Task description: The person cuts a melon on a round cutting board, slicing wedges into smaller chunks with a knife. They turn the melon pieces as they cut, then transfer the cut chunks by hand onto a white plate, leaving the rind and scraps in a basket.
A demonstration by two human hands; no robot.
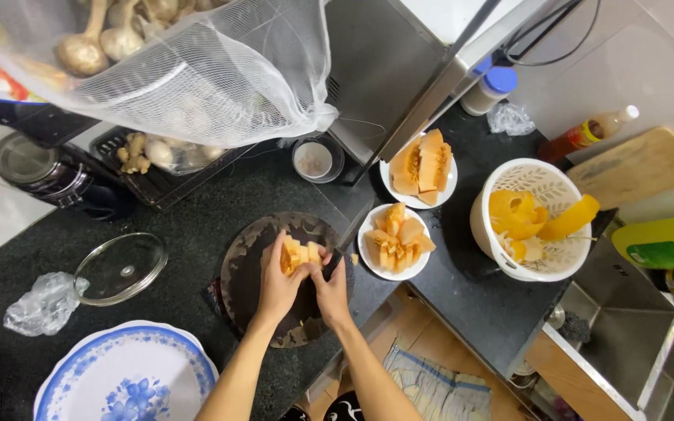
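Melon chunks (298, 256), orange-fleshed, sit in a small heap on the round dark cutting board (274, 273) at the near edge of the worktop (196, 203), right in front of me. My left hand (278, 284) is cupped round the heap's left side, fingers curled against the pieces; my right hand (331, 292) closes in from the right, fingertips touching the same pile. Both look half-curled, gathering rather than gripping hard. No knife visible from here, can't tell if one is under the palms.

Progress, as I judge it: well along. The white bowl (394, 242) just right of the board already holds cut chunks, approx. full. A white plate (419, 168) behind it carries bigger uncut wedges, so there's more to chop. The white colander (532, 218) further right holds curved peel strips, yellow-orange, smooth and bendy-looking.

Textures etc.: worktop is dark speckled stone, matte. Board is worn, blotchy, w/ pale scuffs. Chunks look moist, soft, blocky. Glass lid (121, 267) lies flat at left, clear w/ metal rim; blue-flowered plate (126, 374) near it is glossy.
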